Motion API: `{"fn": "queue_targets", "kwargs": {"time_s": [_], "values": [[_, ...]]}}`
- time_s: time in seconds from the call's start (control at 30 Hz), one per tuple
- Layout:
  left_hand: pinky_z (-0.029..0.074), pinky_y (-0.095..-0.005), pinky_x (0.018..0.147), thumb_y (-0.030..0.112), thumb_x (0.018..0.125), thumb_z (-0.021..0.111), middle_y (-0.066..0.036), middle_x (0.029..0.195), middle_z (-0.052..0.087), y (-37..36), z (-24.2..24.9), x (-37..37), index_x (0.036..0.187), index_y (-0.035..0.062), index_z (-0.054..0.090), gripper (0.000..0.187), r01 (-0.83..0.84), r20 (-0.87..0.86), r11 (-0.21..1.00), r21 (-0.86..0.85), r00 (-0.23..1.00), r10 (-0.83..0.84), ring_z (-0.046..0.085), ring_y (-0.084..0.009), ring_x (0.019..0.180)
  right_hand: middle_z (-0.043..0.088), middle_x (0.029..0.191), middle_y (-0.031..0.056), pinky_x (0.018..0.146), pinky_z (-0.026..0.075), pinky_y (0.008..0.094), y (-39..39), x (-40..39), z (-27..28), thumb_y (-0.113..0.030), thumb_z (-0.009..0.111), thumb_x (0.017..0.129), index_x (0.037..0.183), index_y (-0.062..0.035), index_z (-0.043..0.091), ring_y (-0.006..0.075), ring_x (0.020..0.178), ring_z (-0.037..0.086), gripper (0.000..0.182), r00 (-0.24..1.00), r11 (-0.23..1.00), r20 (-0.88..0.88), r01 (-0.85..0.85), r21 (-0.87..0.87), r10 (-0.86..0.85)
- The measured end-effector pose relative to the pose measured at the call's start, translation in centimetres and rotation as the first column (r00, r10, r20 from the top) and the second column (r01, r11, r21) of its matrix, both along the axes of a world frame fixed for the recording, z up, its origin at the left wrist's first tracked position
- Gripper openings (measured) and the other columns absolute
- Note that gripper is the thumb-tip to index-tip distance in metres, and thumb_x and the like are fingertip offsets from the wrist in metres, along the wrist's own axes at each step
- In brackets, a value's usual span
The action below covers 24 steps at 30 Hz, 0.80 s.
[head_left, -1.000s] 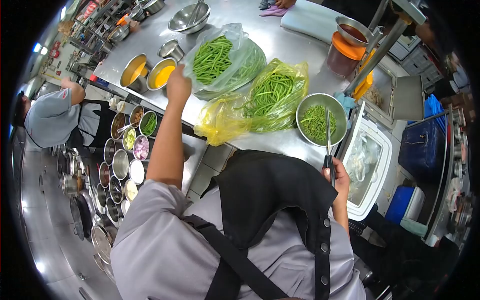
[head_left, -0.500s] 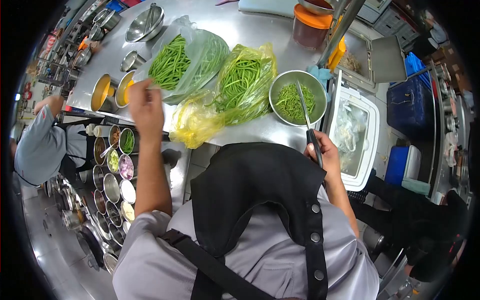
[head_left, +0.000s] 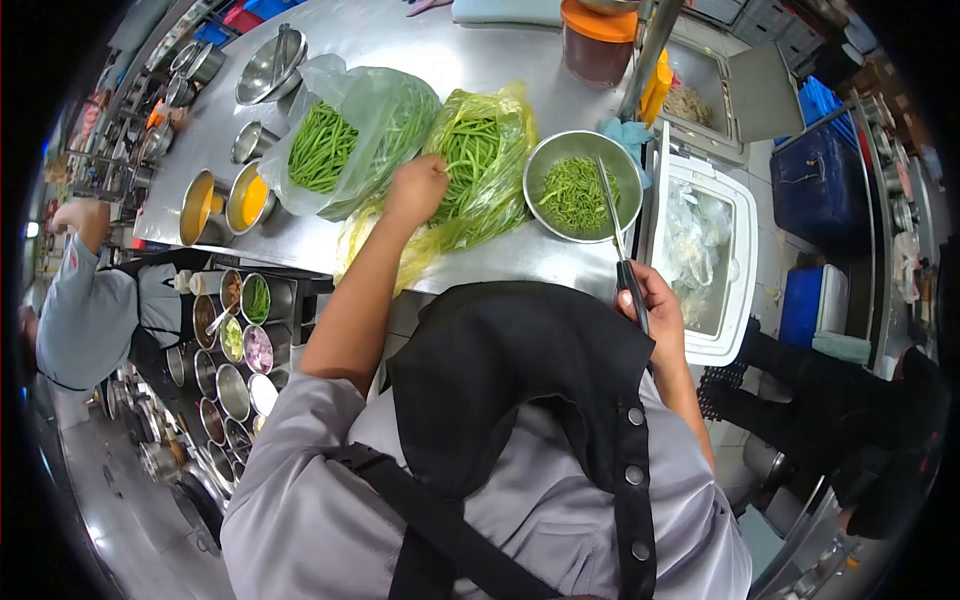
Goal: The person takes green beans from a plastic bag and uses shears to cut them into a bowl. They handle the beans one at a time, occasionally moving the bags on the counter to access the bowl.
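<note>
My left hand (head_left: pixel 418 187) reaches into the mouth of a yellow plastic bag of green beans (head_left: pixel 480 160); whether it grips any beans I cannot tell. My right hand (head_left: pixel 652 312) holds a long knife (head_left: pixel 618 248) by its black handle, blade pointing over a steel bowl of cut green beans (head_left: pixel 583 185). A clear plastic bag of green beans (head_left: pixel 345 140) lies to the left of the yellow one, on the steel counter (head_left: pixel 500 262).
Two pots of orange sauce (head_left: pixel 228 200) stand left on the counter, steel bowls (head_left: pixel 270 65) behind. An orange-lidded tub (head_left: pixel 600 45) is at the back. A white cooler (head_left: pixel 705 260) sits right. Several small containers (head_left: pixel 235 340) fill the lower left, near another person (head_left: pixel 85 300).
My left hand has moved right, from the clear bag to the yellow bag. The knife hand has stayed near the bowl.
</note>
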State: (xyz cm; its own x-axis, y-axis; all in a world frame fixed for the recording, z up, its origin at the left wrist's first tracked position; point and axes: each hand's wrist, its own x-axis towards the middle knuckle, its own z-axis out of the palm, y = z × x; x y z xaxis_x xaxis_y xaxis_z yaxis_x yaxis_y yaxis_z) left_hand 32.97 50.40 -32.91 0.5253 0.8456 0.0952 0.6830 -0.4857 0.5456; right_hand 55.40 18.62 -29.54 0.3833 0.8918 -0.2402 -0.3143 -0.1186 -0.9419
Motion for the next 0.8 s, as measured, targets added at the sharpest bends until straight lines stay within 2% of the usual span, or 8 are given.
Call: {"fn": "queue_targets", "kwargs": {"time_s": [0.03,0.13,0.17,0.23,0.27,0.33,0.53,0.8], "values": [[0.050,-0.0383,0.065,0.014,0.080,0.065,-0.012,0.077,0.066,-0.4,0.7,-0.5,0.094,0.0018,0.067,0.018,0.010,-0.008,1.000,0.000,1.000,-0.010,0.064,-0.0305,0.071,0.054,0.072,-0.0027,0.055,0.035,0.0187,-0.3,0.1,-0.1,-0.012,0.067,0.087,0.128,0.0015,0.049,0.0041,0.060,0.047,0.047,1.000,1.000,-0.026,0.013,0.000,-0.013],[0.045,-0.0267,0.054,0.010,0.084,0.067,0.000,0.070,0.059,-1.5,3.0,-0.6,0.093,-0.0003,0.064,0.014,-0.148,0.256,0.956,-0.255,0.943,0.214,0.054,-0.0090,0.059,0.051,0.073,-0.0052,0.057,0.036,0.0181,-0.3,0.2,-1.6,-0.012,0.071,0.084,0.129,0.0008,0.049,0.0027,0.063,0.046,0.051,1.000,1.000,0.014,-0.026,-0.017,0.027],[0.045,-0.0267,0.054,0.010,0.084,0.067,0.000,0.070,0.059,-1.7,3.7,-0.4,0.093,-0.0003,0.064,0.014,-0.144,0.252,0.956,-0.256,0.945,0.210,0.054,-0.0090,0.059,0.050,0.074,-0.0061,0.059,0.036,0.0178,-0.2,0.2,-1.7,-0.012,0.072,0.084,0.129,0.0003,0.049,0.0021,0.064,0.046,0.053,0.996,0.997,0.056,-0.069,-0.023,0.070],[0.045,-0.0248,0.051,0.011,0.084,0.067,-0.002,0.070,0.059,-2.2,4.8,-0.1,0.090,0.0016,0.062,0.012,-0.117,0.424,0.832,-0.543,0.816,0.392,0.053,-0.0095,0.056,0.048,0.076,-0.0069,0.062,0.036,0.0174,0.4,0.0,-1.4,-0.013,0.074,0.082,0.130,-0.0006,0.050,0.0014,0.067,0.046,0.055,0.995,0.995,0.034,-0.091,-0.028,0.092],[0.045,-0.0248,0.051,0.011,0.084,0.067,-0.002,0.070,0.059,-2.5,5.4,0.1,0.090,0.0016,0.062,0.012,-0.117,0.422,0.831,-0.543,0.818,0.391,0.053,-0.0095,0.056,0.048,0.077,-0.0069,0.063,0.036,0.0176,0.7,0.0,-1.3,-0.013,0.074,0.082,0.130,-0.0009,0.050,0.0016,0.068,0.045,0.055,0.991,0.991,0.040,-0.131,-0.002,0.131],[0.042,-0.0216,0.048,0.008,0.084,0.066,0.000,0.068,0.055,-3.3,6.1,0.7,0.093,0.0023,0.059,0.012,0.035,0.512,0.742,-0.670,0.746,0.427,0.051,-0.0070,0.054,0.049,0.080,-0.0060,0.067,0.037,0.0181,1.1,0.0,-0.9,-0.014,0.074,0.082,0.132,-0.0026,0.049,0.0028,0.071,0.046,0.057,0.983,0.983,0.037,-0.183,0.021,0.182],[0.042,-0.0224,0.048,0.009,0.085,0.067,0.000,0.068,0.056,-7.2,5.8,4.0,0.091,0.0023,0.059,0.012,0.216,0.542,0.646,-0.732,0.759,0.360,0.051,-0.0074,0.053,0.052,0.081,-0.0040,0.068,0.039,0.0186,1.4,0.2,-0.1,-0.015,0.073,0.083,0.133,-0.0045,0.049,0.0040,0.073,0.049,0.056,0.973,0.974,0.054,-0.225,0.033,0.223],[0.043,-0.0223,0.050,0.009,0.086,0.066,-0.001,0.070,0.057,-9.3,5.2,6.3,0.090,0.0023,0.059,0.010,0.294,0.514,0.596,-0.747,0.824,0.238,0.052,-0.0073,0.056,0.048,0.074,-0.0063,0.061,0.037,0.0177,0.7,0.3,-1.4,-0.017,0.071,0.086,0.129,-0.0022,0.051,0.0020,0.067,0.047,0.049,0.989,0.989,0.014,-0.145,0.034,0.144]]}}
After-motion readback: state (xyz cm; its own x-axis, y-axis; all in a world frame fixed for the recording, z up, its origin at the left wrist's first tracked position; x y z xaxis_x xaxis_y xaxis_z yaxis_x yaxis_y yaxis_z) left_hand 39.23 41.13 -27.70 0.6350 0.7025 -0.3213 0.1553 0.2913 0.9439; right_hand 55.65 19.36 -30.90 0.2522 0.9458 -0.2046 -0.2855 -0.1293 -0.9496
